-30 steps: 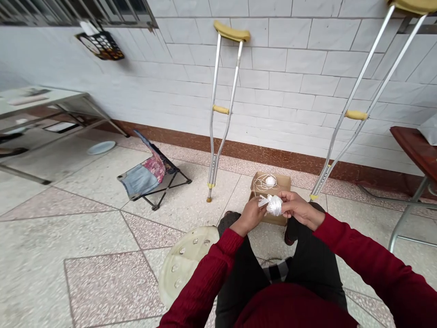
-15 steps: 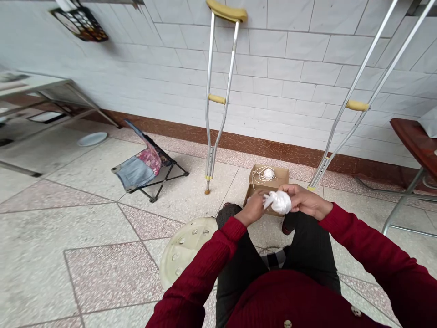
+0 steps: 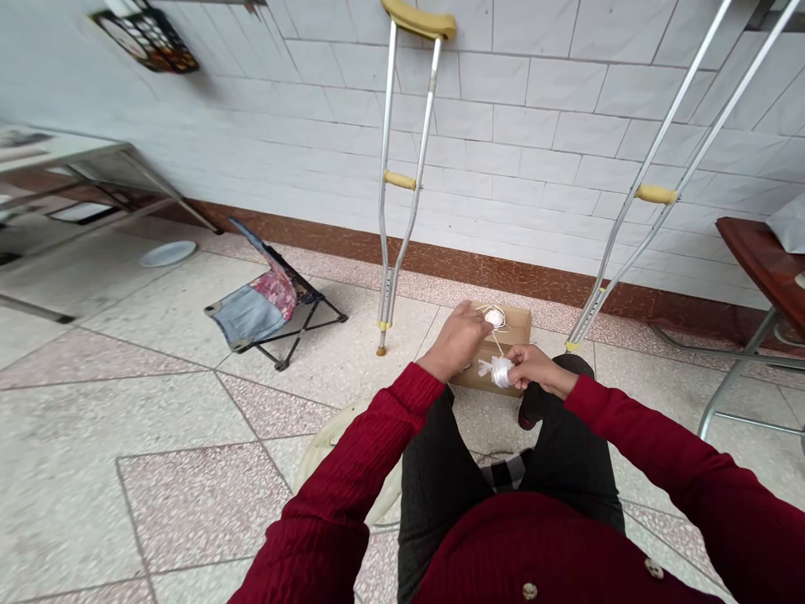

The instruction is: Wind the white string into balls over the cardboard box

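My right hand is closed around a small white ball of string, held above my knees. My left hand is raised a little ahead of it, fingers pinched on the white string that runs up from the ball toward the cardboard box on the floor. Inside the box lies a white spool with loose loops of string. Both arms wear dark red knitted sleeves.
Two aluminium crutches lean on the white tiled wall. A low folding chair stands to the left, a pale plastic stool beside my left leg, a metal table far left, a brown bench at right.
My left hand has left the ball and moved up and forward, drawing string out. The ball looks smaller in my right hand and sits lower.
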### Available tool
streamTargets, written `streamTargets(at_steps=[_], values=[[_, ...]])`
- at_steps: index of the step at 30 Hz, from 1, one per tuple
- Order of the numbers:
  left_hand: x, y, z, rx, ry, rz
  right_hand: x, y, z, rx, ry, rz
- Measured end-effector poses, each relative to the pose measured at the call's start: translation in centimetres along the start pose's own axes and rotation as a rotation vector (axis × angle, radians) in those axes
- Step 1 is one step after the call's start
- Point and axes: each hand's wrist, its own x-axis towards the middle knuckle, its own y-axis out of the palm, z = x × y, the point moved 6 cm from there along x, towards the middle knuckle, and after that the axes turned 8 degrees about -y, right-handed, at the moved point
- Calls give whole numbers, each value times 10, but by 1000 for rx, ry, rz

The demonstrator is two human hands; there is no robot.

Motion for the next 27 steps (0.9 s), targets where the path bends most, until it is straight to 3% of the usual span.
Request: streamTargets(at_steps=[3,6,11,15,17,19,23,27], values=[[-11,11,-17,-19,-12,20,23,-19,6,135,-32,-197],[-28,24,-16,-160,-140,-8,32,-26,33,301,-127,-228],[-47,49,6,-333,-259,-15,-3,-1,62,321,-209,-24],[-46,65,17,-361,-223,4,-48,35,52,245,-155,282],[-44,72,15,-358,-195,46,-60,43,49,239,-115,368],[-42,79,11,-350,-199,56,-59,39,58,261,-137,333],[-44,93,4,-380,-249,47,-46,18,96,327,-294,142],[-49,94,6,-428,-316,4,-40,16,106,325,-311,130]])
